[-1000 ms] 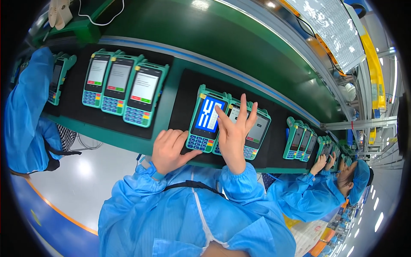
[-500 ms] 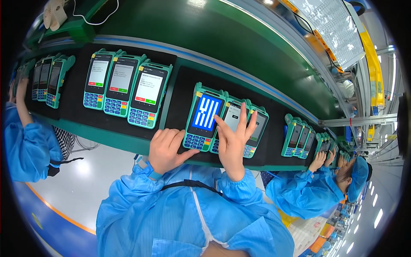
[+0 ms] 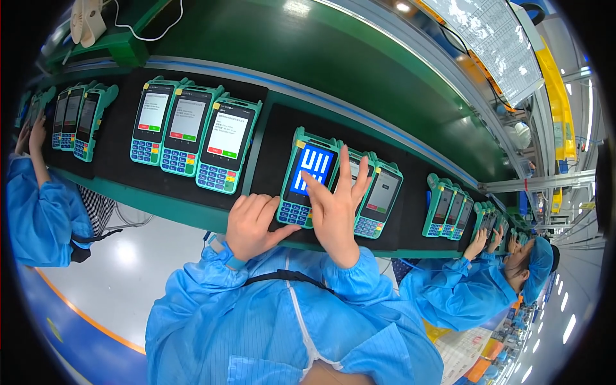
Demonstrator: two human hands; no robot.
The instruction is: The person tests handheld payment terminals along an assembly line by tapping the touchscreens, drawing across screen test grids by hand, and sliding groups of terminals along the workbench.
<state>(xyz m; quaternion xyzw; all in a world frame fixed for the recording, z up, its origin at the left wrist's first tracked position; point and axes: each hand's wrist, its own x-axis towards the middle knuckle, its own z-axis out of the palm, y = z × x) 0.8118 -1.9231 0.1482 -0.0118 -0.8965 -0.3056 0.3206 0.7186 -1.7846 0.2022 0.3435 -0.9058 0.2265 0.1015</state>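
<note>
Three green handheld payment terminals lie side by side, overlapping, in front of me. The left payment terminal point(image 3: 294, 212) has a blue screen with white bars cut by blue gaps. My right index fingertip touches that screen, while the other fingers of my right hand point(image 3: 336, 212) are spread and hold nothing. Behind those fingers, the middle terminal point(image 3: 354, 169) is mostly hidden. The right terminal point(image 3: 384, 191) shows a grey screen. My left hand point(image 3: 253, 224) is curled around the left terminal's lower left corner, fingers at its side and thumb along its bottom edge.
Three more terminals point(image 3: 218, 144) with lit screens lie on a black mat point(image 3: 115, 138) to the left. Further terminals point(image 3: 443, 208) stand in a row at right. A green conveyor point(image 3: 269, 51) runs beyond. Co-workers in blue smocks point(image 3: 459, 289) work at both sides.
My right index finger has slid left and down across the screen, and the pattern of white bars has changed. The right terminal shows more fully. My left hand stays in place.
</note>
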